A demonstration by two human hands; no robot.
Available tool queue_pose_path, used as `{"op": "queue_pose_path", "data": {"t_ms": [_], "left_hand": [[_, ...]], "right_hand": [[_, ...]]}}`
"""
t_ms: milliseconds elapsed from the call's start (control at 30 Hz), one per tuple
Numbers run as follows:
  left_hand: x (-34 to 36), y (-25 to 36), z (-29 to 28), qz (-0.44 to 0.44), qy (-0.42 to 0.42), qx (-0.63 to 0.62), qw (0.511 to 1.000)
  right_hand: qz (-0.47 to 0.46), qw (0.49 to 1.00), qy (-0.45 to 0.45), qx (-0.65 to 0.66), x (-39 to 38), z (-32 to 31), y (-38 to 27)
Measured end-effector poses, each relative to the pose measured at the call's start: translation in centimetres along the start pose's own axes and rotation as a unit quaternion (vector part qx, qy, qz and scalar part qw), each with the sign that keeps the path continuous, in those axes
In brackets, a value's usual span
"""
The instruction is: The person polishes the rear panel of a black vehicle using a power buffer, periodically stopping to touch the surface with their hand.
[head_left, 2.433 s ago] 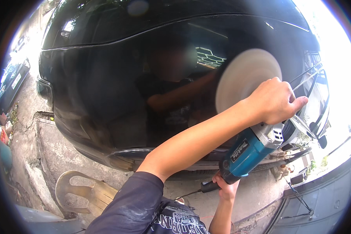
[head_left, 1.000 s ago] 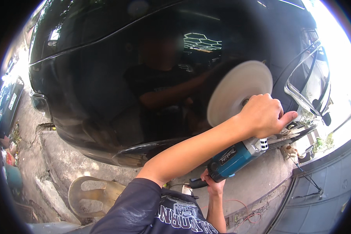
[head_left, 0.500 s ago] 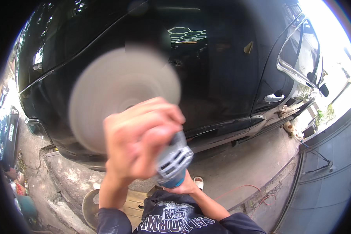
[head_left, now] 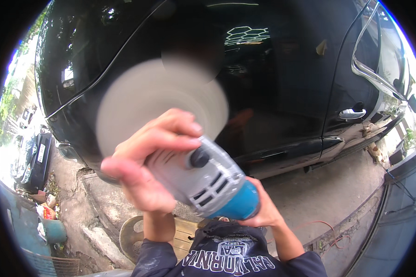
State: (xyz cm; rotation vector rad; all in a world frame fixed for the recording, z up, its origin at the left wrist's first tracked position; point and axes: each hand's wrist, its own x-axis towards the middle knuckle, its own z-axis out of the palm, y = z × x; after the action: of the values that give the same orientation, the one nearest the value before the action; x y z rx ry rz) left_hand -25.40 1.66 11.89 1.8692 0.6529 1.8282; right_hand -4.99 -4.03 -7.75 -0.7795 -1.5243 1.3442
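A teal-and-silver power polisher (head_left: 231, 198) points up and left from my body, its large round cream pad (head_left: 134, 104) blurred as if spinning. The pad lies over the glossy black car panel (head_left: 282, 92); whether it presses on it I cannot tell. My left hand (head_left: 141, 173) curls over the silver head, fingers bent beside a black button on the housing, partly smeared by motion. My right hand (head_left: 263, 207) grips the teal body lower down, its fingers partly hidden behind the tool.
A chrome door handle (head_left: 351, 114) is at the right. Below me is a yellowish plastic chair (head_left: 129, 233) on cracked concrete (head_left: 88, 207). Another dark car (head_left: 34, 164) and clutter stand at the left, a grey metal gate (head_left: 397, 221) and red cord (head_left: 335, 240) at the right.
From the right part of the panel, the polisher has swung leftward and turned more upright, both hands moving with it. My view has shifted, showing more of the door and handle.
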Motion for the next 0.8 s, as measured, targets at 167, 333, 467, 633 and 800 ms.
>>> {"op": "queue_pose_path", "data": {"t_ms": [167,333,467,633,800], "left_hand": [[3.4,-0.2,6.1,-0.024,-0.064,-0.078,0.995],[4.8,-0.6,9.1,-0.007,-0.109,-0.062,0.992],[4.5,-0.6,9.2,-0.055,-0.106,-0.083,0.989],[3.1,-0.7,8.0,-0.045,-0.065,-0.068,0.995],[1.5,-1.6,4.5,0.004,-0.057,-0.057,0.997]], "right_hand": [[0.007,0.994,0.088,0.057,-1.5,-3.1,-2.2],[-0.024,0.992,0.095,0.074,-1.5,-4.7,-0.9],[-0.012,0.992,0.097,0.079,-1.4,-4.7,-0.9],[-0.014,0.995,0.065,0.077,-1.1,-4.1,-0.1],[-0.024,0.999,0.046,0.009,-0.8,-2.8,0.2]]}}
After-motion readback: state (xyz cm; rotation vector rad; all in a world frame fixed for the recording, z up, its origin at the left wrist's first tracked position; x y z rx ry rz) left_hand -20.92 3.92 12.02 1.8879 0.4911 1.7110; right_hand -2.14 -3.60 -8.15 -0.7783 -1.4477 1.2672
